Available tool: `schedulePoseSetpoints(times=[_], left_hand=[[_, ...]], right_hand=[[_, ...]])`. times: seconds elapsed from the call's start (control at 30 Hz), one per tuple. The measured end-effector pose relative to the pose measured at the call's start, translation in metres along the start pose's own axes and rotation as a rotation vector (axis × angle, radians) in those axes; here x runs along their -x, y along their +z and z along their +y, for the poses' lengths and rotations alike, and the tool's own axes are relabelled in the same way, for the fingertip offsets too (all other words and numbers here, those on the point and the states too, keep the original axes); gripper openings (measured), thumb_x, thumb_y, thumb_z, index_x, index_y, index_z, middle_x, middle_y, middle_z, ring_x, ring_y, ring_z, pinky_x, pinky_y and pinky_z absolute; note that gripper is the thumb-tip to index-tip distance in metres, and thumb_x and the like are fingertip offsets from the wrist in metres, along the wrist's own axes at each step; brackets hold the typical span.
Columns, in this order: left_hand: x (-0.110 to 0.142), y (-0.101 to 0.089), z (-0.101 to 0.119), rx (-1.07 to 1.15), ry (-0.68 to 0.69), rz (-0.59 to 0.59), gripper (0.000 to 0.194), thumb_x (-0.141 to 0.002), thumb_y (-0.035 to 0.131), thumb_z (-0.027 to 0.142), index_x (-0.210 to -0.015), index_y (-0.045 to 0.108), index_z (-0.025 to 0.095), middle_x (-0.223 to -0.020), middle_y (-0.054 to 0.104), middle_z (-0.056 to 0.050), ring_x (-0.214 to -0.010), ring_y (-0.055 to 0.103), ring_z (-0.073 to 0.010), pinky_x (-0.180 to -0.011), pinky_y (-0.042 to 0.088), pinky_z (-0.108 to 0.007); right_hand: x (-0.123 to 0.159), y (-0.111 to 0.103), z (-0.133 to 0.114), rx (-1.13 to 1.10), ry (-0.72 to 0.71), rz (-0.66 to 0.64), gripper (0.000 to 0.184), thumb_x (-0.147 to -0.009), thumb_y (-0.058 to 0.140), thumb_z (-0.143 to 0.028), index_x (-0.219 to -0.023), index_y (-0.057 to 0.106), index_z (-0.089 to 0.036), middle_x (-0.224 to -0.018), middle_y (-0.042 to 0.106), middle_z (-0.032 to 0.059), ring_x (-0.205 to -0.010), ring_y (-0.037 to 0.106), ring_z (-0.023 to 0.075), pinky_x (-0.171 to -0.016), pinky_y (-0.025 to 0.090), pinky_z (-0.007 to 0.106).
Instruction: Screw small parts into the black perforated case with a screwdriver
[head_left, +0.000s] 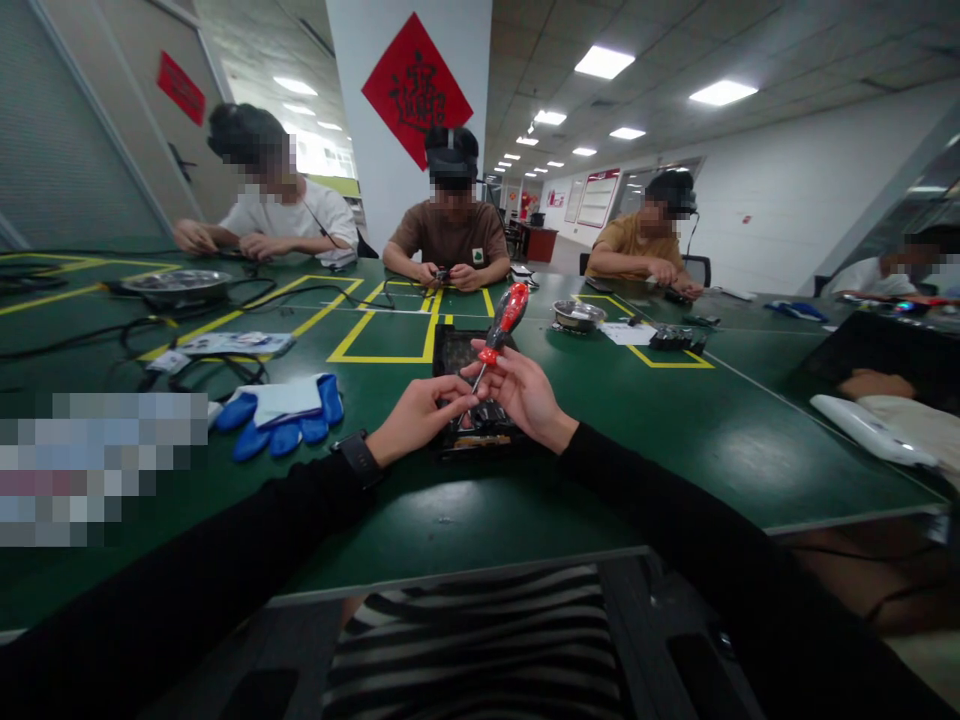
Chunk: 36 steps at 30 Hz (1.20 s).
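My right hand is closed around the lower handle of a red and black screwdriver, which leans with its handle up and its shaft down to the left. The thumb and fingers of my left hand pinch together near the tip of the shaft. Whatever small piece may be between those fingers is too small to make out. Beneath both hands lies a black open tray or case with dark parts inside, partly covered by my hands.
Blue and white gloves lie left of my hands. Black cables and a metal dish are further left. A metal bowl and several black parts sit to the right. Co-workers sit across the green table.
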<state>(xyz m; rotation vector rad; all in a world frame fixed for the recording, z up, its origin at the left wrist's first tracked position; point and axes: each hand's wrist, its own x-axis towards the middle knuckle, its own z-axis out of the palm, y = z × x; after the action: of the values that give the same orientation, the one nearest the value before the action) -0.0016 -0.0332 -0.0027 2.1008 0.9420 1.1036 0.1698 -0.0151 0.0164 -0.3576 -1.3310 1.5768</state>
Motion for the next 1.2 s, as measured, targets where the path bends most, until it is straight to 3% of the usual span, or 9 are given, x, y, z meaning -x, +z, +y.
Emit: schedulePoseSetpoints(times=[0.47,0.8,0.87,0.97,1.07,1.2], left_hand=[[-0.001,-0.001,0.004,-0.023,0.004,-0.026,0.028,-0.084,0.051,0.04,-0.081,0.061,0.014,-0.067,0.065,-0.002,-0.062,0.059,-0.0132,-0.062,0.044,-0.023],[0.0,0.0,0.004,-0.058,0.02,-0.021,0.03,-0.084,0.051,0.041,-0.079,0.063,0.014,-0.068,0.064,-0.001,-0.065,0.057,-0.0134,-0.065,0.042,-0.024],[-0.003,-0.002,0.002,-0.05,0.011,0.063,0.033,-0.085,0.047,0.042,-0.079,0.063,0.015,-0.071,0.064,-0.001,-0.068,0.057,-0.0135,-0.068,0.042,-0.024],[-0.009,-0.007,-0.009,0.001,-0.013,0.32,0.037,-0.089,0.037,0.043,-0.087,0.062,0.015,-0.079,0.062,-0.002,-0.076,0.056,-0.0141,-0.074,0.042,-0.025],[-0.014,-0.013,-0.027,0.005,-0.086,0.548,0.034,-0.086,0.042,0.045,-0.086,0.06,0.016,-0.075,0.058,-0.001,-0.074,0.054,-0.0137,-0.071,0.041,-0.024],[-0.015,-0.014,-0.043,0.056,-0.249,0.619,0.037,-0.085,0.043,0.048,-0.08,0.06,0.016,-0.069,0.054,-0.001,-0.065,0.049,-0.0127,-0.062,0.038,-0.024]], right_hand=[[0.0,0.003,0.001,0.036,-0.044,0.028,0.018,-0.079,0.057,-0.027,-0.093,0.05,-0.02,-0.08,0.067,0.0004,-0.055,0.055,0.0085,-0.058,0.048,0.023],[0.001,0.003,0.004,0.07,-0.09,0.01,0.018,-0.08,0.058,-0.031,-0.089,0.046,-0.021,-0.079,0.066,-0.0007,-0.052,0.053,0.007,-0.053,0.045,0.021],[0.0,0.003,0.003,0.069,-0.075,0.033,0.019,-0.079,0.059,-0.033,-0.087,0.047,-0.021,-0.077,0.066,-0.0012,-0.052,0.053,0.0072,-0.052,0.045,0.021],[-0.002,0.002,-0.001,0.042,-0.067,0.076,0.019,-0.078,0.06,-0.035,-0.086,0.049,-0.021,-0.076,0.065,-0.0017,-0.053,0.053,0.0073,-0.053,0.045,0.021],[-0.008,-0.005,-0.007,0.026,-0.139,0.178,0.019,-0.077,0.061,-0.036,-0.084,0.052,-0.021,-0.083,0.066,-0.0004,-0.055,0.052,0.0061,-0.053,0.044,0.02],[-0.015,-0.022,-0.01,0.106,-0.284,0.448,0.021,-0.068,0.068,-0.032,-0.081,0.057,-0.02,-0.082,0.064,-0.0017,-0.057,0.051,0.0059,-0.049,0.041,0.019]])
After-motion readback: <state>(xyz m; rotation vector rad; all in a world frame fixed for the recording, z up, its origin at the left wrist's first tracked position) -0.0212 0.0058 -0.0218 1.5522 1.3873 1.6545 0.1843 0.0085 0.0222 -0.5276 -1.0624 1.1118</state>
